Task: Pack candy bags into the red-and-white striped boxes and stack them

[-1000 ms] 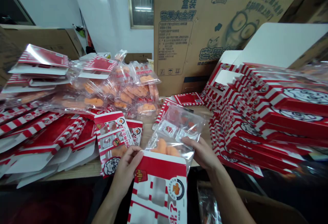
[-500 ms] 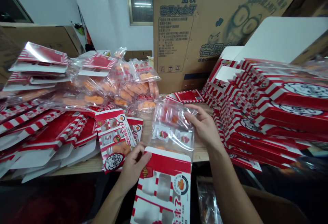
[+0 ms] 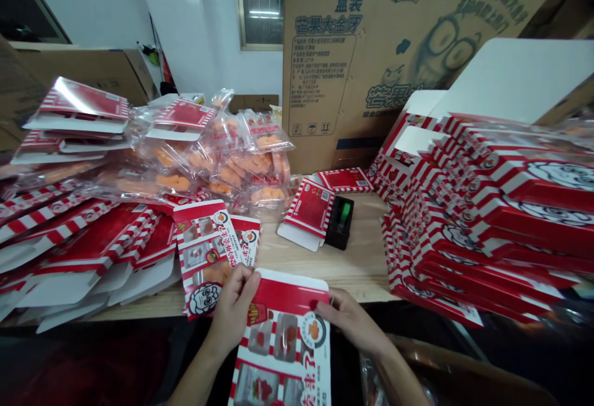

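A red and white candy box [image 3: 290, 291] with cut-out windows is held upright at the table's front edge, its lower end out of view. Gripping its left edge is my left hand [image 3: 234, 310], thumb on the front. My right hand [image 3: 350, 319] pinches the right edge near the top, thumb also in front. Behind the windows shows a clear plastic tray [image 3: 288, 335] with wrapped candies. Just left of my left hand, a filled box [image 3: 204, 251] lies face up, overlapping another similar box [image 3: 248, 236].
Clear packs of orange candies [image 3: 232, 174] are heaped at the back. Flat boxes [image 3: 99, 239] pile at the left, and stacked boxes [image 3: 445, 236] stand at the right. A black tape dispenser [image 3: 341, 223] sits beside a red box [image 3: 309, 211]. A large carton [image 3: 334, 93] stands behind.
The clear tray has gone down into the box and now shows through its windows. My right hand has come down from the tray to the box's right edge.
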`<state>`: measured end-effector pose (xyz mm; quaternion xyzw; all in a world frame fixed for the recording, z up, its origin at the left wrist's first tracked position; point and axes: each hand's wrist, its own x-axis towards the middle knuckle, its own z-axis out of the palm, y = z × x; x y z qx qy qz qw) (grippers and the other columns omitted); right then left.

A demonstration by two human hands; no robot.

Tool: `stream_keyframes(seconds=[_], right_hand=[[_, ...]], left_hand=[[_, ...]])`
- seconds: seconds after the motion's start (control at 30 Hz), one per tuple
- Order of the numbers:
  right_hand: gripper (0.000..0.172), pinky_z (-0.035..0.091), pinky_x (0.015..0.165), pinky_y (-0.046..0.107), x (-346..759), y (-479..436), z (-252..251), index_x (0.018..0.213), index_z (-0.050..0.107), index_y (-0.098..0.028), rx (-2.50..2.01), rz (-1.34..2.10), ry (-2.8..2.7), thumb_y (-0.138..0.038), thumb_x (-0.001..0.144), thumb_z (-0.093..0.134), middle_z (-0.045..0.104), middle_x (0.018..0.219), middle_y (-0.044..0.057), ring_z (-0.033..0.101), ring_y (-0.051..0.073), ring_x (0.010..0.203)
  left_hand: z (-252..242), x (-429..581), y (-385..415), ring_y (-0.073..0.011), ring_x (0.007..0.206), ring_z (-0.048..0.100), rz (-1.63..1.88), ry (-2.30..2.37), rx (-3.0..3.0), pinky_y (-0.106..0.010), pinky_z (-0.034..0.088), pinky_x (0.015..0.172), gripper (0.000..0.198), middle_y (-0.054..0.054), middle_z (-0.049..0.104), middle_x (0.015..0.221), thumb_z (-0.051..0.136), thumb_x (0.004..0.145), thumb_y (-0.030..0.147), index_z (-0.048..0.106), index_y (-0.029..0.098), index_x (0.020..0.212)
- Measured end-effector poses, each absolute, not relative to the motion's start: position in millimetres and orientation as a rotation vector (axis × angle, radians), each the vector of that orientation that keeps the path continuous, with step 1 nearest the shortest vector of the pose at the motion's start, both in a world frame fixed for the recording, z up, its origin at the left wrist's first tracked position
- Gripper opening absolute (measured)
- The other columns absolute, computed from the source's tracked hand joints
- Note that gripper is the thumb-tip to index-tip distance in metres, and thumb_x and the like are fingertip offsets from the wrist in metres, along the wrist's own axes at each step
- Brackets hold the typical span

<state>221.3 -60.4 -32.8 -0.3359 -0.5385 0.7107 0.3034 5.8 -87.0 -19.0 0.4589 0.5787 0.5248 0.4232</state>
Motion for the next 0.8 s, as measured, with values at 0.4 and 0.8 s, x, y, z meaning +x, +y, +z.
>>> stream_keyframes(seconds=[0.4,0.8], right_hand=[[0.087,0.049,0.086,0.041,109.4,-45.2,-59.3,0.145,0.010,-0.024,-0.870,1.656,-1.285,-0.037,0.077,0.062,0.048,0.131,0.010,0.057,0.024,0.100],[0.050,0.039,0.099,0.041,138.4,-37.5,-78.3,0.123,0.055,-0.024,-0.746,1.719,-1.441,-0.043,0.077,0.063,0.052,0.128,0.010,0.052,0.024,0.115]], left_hand=[[-11.8,-89.4,-7.3,-0.0361,0.132,0.024,1.384,2.289,1.308,-0.054,0.028,0.103,0.048,-0.022,0.024,0.138,0.056,0.075,0.033,0.043,0.012,0.116],[-58.0,-109.2,-18.9,-0.0335,0.130,0.034,0.992,2.273,1.767,-0.049,0.036,0.100,0.053,-0.018,0.033,0.137,0.053,0.077,0.042,0.041,0.018,0.123]])
